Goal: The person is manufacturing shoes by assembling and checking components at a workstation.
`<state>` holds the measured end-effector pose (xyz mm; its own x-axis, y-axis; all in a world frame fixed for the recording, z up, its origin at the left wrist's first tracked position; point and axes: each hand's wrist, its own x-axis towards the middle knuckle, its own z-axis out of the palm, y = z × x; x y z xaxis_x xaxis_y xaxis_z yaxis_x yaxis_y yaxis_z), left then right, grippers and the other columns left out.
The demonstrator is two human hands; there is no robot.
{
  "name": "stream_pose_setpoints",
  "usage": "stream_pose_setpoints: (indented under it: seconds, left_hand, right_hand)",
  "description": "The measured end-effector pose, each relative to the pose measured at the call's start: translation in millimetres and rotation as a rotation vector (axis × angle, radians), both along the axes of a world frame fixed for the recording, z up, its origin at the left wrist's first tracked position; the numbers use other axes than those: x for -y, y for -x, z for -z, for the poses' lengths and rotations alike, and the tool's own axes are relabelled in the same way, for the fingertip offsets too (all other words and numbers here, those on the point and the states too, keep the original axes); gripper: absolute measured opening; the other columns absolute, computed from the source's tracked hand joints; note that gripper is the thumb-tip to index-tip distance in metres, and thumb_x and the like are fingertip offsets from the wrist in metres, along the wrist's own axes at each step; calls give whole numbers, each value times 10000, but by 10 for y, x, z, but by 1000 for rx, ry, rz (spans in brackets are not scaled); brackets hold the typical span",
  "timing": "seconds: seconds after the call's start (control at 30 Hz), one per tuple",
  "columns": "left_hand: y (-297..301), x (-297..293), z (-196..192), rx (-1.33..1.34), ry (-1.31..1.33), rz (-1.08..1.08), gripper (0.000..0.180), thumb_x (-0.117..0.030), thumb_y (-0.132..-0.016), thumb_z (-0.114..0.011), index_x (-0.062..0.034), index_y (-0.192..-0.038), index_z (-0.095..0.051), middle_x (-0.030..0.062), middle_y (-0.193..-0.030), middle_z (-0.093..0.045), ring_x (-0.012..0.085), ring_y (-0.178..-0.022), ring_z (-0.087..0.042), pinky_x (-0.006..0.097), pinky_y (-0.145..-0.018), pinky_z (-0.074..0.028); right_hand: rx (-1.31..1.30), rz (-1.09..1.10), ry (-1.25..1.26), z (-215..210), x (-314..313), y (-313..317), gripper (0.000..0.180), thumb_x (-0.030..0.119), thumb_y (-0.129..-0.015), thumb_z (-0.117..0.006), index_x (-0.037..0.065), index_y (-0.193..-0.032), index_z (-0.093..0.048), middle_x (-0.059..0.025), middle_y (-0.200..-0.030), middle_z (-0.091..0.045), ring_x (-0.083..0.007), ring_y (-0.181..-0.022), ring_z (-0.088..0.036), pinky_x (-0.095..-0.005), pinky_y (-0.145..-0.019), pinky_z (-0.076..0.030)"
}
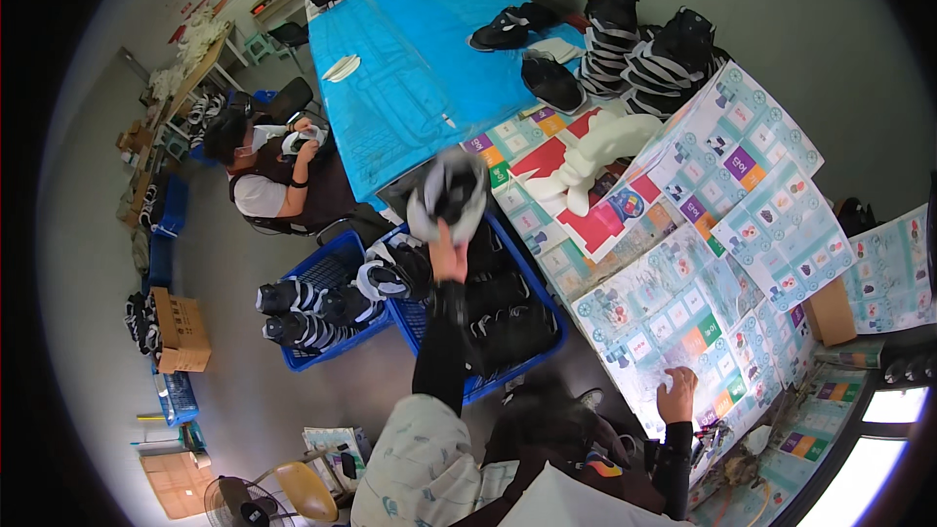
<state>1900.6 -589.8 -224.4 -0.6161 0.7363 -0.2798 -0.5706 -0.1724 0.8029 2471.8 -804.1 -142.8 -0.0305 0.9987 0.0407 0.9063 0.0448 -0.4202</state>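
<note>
My left hand [449, 256] is closed on a grey, white and black shoe [448, 197], somewhat blurred. It holds the shoe over the far end of a blue plastic crate [558, 334], near the corner of the blue-covered table [390, 127]. Dark shoes [508, 327] lie in rows in that crate, partly hidden by my arm. On the right, my right hand [678, 396] rests on the printed sheets [649, 317] covering the near table. Its fingers are loosely bent and apart, and I see nothing in them.
A second blue crate [310, 363] of striped shoes [310, 314] adjoins on the left. Beyond it a seated person [283, 166] handles a light piece. Stacked shoes [610, 54], white foam-like shapes [595, 156] and a cardboard box [182, 332] stand around. A fan [239, 503] is lower left.
</note>
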Motion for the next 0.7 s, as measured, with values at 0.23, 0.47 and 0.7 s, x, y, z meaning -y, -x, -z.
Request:
stream_pose_setpoints:
  seconds: [0.23, 0.47, 0.7]
  left_hand:
    - [-11, -1026, -972, -87, -26, 379, 578, -253, -980, -671, -67, -1438, -372, 81, -1172, -596, 242, -1045, -644, 389, -872, -565]
    - [-1017, 1645, 2039, -1254, 448, 1451, 338, -368, -811, -670, -53, -923, -724, 138, -880, -701, 331, -770, -659, 481, -654, -517]
    - [-1998, 3807, 2674, -1023, 1027, 1859, 590, -531, -869, -709, -52, -1214, -691, 260, -1188, -677, 425, -1061, -665, 500, -945, -535]
  right_hand:
    - [-203, -159, 114, 246, -281, 804, 244, 70, -828, -653, 31, -1068, -680, -164, -1052, -690, -356, -1017, -654, -427, -913, -514]
    - [-65, -627, 807, 2267, 303, 1214, 264, 253, -896, -546, 89, -1000, -725, -159, -1001, -733, -398, -945, -687, -469, -883, -548]
    - [533, -235, 1474, 3963, 1444, 328, 351, 229, -878, -646, 35, -1167, -692, -214, -1283, -653, -384, -1260, -586, -490, -1025, -508]
